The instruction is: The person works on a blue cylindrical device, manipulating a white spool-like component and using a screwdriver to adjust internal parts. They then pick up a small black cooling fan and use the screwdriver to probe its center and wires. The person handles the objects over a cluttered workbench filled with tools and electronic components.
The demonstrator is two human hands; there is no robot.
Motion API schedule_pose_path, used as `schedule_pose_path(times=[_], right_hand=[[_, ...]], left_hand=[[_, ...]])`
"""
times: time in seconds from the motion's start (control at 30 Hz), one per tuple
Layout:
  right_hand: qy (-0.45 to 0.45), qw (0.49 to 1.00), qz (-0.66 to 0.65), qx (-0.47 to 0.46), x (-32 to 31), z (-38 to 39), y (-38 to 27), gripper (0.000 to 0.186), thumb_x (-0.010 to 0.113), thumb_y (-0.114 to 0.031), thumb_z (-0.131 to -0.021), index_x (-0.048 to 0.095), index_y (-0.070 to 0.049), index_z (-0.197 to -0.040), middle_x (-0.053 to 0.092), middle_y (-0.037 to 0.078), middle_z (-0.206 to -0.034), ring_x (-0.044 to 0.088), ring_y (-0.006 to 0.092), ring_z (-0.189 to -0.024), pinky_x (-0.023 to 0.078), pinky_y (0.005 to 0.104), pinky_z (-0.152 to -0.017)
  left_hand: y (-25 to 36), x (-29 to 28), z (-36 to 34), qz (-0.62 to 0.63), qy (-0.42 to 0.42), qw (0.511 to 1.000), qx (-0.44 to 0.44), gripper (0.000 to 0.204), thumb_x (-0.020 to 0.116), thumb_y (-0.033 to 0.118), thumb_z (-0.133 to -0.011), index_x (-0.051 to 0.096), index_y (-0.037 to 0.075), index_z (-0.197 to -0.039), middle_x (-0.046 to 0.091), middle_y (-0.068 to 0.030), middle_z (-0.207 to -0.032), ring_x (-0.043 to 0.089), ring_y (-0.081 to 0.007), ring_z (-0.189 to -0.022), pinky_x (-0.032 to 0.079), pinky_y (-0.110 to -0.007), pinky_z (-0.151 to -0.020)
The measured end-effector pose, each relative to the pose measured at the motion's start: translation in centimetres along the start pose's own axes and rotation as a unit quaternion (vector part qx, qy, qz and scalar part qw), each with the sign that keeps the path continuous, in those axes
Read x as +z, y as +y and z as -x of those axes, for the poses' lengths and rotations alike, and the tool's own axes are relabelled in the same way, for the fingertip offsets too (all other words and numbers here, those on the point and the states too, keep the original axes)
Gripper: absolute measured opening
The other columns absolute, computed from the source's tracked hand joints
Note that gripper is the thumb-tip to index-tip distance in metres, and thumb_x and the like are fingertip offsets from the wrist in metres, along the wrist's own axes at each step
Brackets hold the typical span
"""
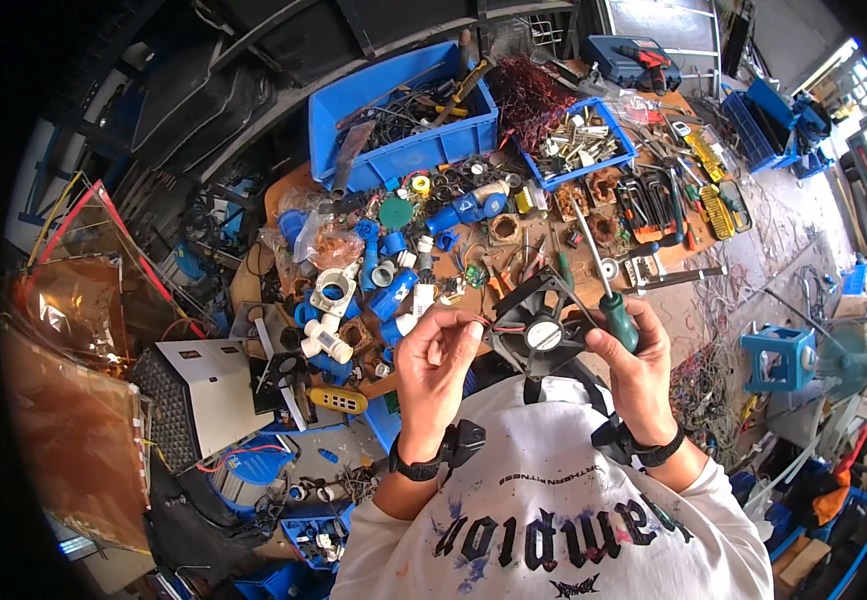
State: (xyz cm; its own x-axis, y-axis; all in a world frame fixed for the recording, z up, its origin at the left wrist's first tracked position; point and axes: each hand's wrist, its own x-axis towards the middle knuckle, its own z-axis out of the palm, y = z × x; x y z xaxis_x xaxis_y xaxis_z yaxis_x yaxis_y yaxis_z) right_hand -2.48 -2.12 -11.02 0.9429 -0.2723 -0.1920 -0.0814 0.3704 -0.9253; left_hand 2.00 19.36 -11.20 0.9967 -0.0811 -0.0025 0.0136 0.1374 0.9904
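In front of my chest is a black square cooling fan (pixel 543 334) with a pale round hub label. My left hand (pixel 433 365) is closed in a pinch at the fan's left side, on its thin red wires (pixel 483 320). A screwdriver (pixel 617 322) with a dark green handle is gripped in my right hand (pixel 643 360), its long shaft pointing up and away over the table. The right thumb lies against the fan's right edge. Part of the fan's lower side is hard to make out against the dark straps on my shirt.
Beyond the fan, the wooden table (pixel 668 285) carries blue and white pipe fittings (pixel 393 295), pliers (pixel 643 205) and a hacksaw (pixel 688 275). At the back stand a blue crate (pixel 403 157) of scrap and a blue tray (pixel 578 145) of metal parts. A blue stool (pixel 778 358) stands right.
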Motion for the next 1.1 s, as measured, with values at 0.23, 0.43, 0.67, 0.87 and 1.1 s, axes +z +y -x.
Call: schedule_pose_path(times=[0.23, 0.43, 0.67, 0.87, 1.1], right_hand=[[-0.004, 1.000, -0.008, -0.008, -0.03, 0.07, 0.02, 0.030, 0.078, -0.002, -0.085, 0.063, -0.005, -0.112, 0.066, -0.004, -0.095, 0.059, 0.0033, -0.083, 0.049, 0.0190, -0.076], [-0.004, 1.000, 0.009, -0.007, 0.03, 0.17, -0.03, 0.031, 0.078, -0.002, -0.086, 0.063, -0.004, -0.112, 0.066, -0.003, -0.094, 0.059, 0.0036, -0.083, 0.049, 0.0195, -0.076], [-0.010, 1.000, 0.008, 0.000, 0.19, 0.20, 0.01, 0.031, 0.077, -0.002, -0.085, 0.063, -0.004, -0.113, 0.067, -0.002, -0.096, 0.061, 0.0046, -0.084, 0.051, 0.0204, -0.077], [-0.014, 1.000, 0.003, -0.001, 0.27, 0.25, 0.18, 0.032, 0.077, -0.002, -0.086, 0.062, -0.004, -0.114, 0.068, -0.001, -0.097, 0.061, 0.0048, -0.085, 0.051, 0.0207, -0.078], [-0.011, 1.000, 0.008, 0.003, 0.15, 0.44, 0.18, 0.032, 0.078, -0.003, -0.085, 0.063, -0.004, -0.113, 0.068, -0.002, -0.094, 0.061, 0.0046, -0.084, 0.051, 0.0204, -0.077]], left_hand=[[-0.11, -0.03, 0.18, 0.000, 0.007, 1.000, -0.014, 0.009, 0.068, 0.007, -0.095, 0.066, 0.000, -0.100, 0.058, 0.0044, -0.085, 0.045, -0.0015, -0.074, 0.037, -0.018, -0.066], [-0.37, -0.07, 0.17, 0.009, 0.000, 1.000, 0.006, 0.008, 0.065, 0.007, -0.096, 0.067, 0.001, -0.101, 0.063, 0.0036, -0.092, 0.040, -0.0002, -0.071, 0.031, -0.016, -0.062], [-0.14, -0.32, 0.44, 0.023, 0.005, 1.000, -0.020, 0.009, 0.067, 0.007, -0.095, 0.066, 0.000, -0.100, 0.060, 0.0036, -0.088, 0.046, -0.0011, -0.075, 0.037, -0.018, -0.066], [-0.09, -0.55, 0.58, 0.013, 0.005, 1.000, -0.025, 0.009, 0.068, 0.008, -0.095, 0.066, 0.000, -0.100, 0.061, 0.0039, -0.088, 0.046, -0.0008, -0.075, 0.036, -0.017, -0.067], [-0.05, -0.54, 0.79, 0.002, 0.008, 1.000, -0.029, 0.010, 0.068, 0.009, -0.095, 0.067, 0.001, -0.100, 0.060, 0.0052, -0.085, 0.045, -0.0005, -0.073, 0.035, -0.017, -0.065]])
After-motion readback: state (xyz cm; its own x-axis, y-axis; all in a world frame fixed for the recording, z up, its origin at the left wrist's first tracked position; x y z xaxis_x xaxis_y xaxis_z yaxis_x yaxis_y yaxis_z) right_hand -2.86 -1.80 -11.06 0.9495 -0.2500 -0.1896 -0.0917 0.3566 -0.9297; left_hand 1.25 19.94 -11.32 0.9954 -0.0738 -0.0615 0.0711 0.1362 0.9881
